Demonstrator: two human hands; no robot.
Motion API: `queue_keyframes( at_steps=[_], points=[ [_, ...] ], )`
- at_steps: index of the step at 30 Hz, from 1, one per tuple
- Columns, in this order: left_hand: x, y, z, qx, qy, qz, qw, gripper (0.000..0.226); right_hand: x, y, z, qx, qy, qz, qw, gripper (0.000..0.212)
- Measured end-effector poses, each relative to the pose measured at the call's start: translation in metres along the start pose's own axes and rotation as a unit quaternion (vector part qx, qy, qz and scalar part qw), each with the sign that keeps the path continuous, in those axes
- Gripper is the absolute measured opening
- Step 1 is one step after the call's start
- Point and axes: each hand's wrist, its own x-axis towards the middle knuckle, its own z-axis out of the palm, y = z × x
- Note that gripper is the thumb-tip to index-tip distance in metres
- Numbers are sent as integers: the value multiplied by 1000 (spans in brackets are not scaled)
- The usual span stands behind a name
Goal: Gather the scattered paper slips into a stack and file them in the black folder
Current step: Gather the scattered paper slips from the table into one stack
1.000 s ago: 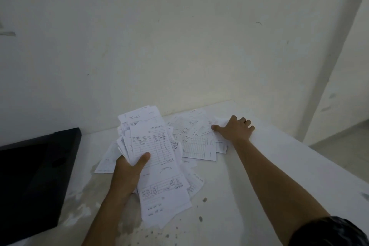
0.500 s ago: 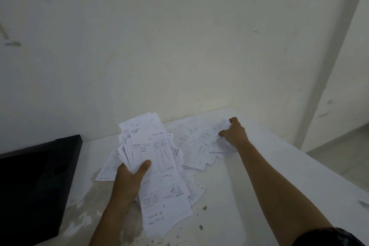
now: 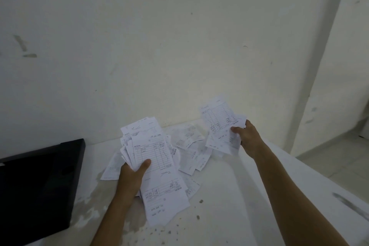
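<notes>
Black folder: the black folder (image 3: 38,185) lies flat at the far left of the white table (image 3: 229,205), well left of the paper pile, its far corner close to the wall (image 3: 159,36).
Left hand: the left hand (image 3: 130,177) comes up just right of the folder, clenched on a thick, fanned stack of slips (image 3: 155,158). The thumb (image 3: 144,165) lies across the top slip's printed face; the other fingers are tucked under the stack and hidden.
Stack in the left hand: it spills past the hand both ways, the upper end toward the wall, the lower end hanging down toward the person over the speckled table surface. The top slip shows a ruled form with handwriting.
Loose slips: more paper slips (image 3: 191,152) lie scattered on the table right of the held stack, overlapping each other, between the two hands and near the wall. One more pokes out at the stack's left, toward the folder.
Right hand: farthest from the folder, the right hand (image 3: 248,138) is grasping a smaller bunch of slips (image 3: 221,126), thumb on the near face, fingers curled behind.
Right bunch: it stands tilted up off the table, its top edge up against the wall behind, its lower edge over the scattered slips.
</notes>
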Motion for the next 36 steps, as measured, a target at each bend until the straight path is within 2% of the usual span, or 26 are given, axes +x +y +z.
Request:
queue_keyframes(
  at_steps=[4,11,15,20,24,27,32,36],
  points=[
    [-1,10,-5,-37,-10,-20,999,44,-25,-17,2,16,5,-43,999,40],
    [-7,42,-24,-78,-30,-7,996,44,-42,-66,5,22,17,-122,992,41],
    [-12,60,-31,-106,-57,-14,993,37,-50,-78,20,-13,-31,-133,991,41],
    [-22,66,-30,-134,-75,-33,988,36,-69,-61,66,-40,-93,-117,988,43],
    [-27,70,-24,-156,-99,-64,981,36,-99,-46,110,-23,-171,-101,980,39],
    [-24,68,-20,-148,-82,-76,983,30,-113,-34,133,32,-230,-89,969,32],
    [-20,60,-19,-117,-47,-60,990,38,-126,-26,150,19,-259,-93,961,52],
    [-21,60,-16,-108,-53,-33,992,45,-132,-23,159,10,-266,-130,955,40]
  ],
)
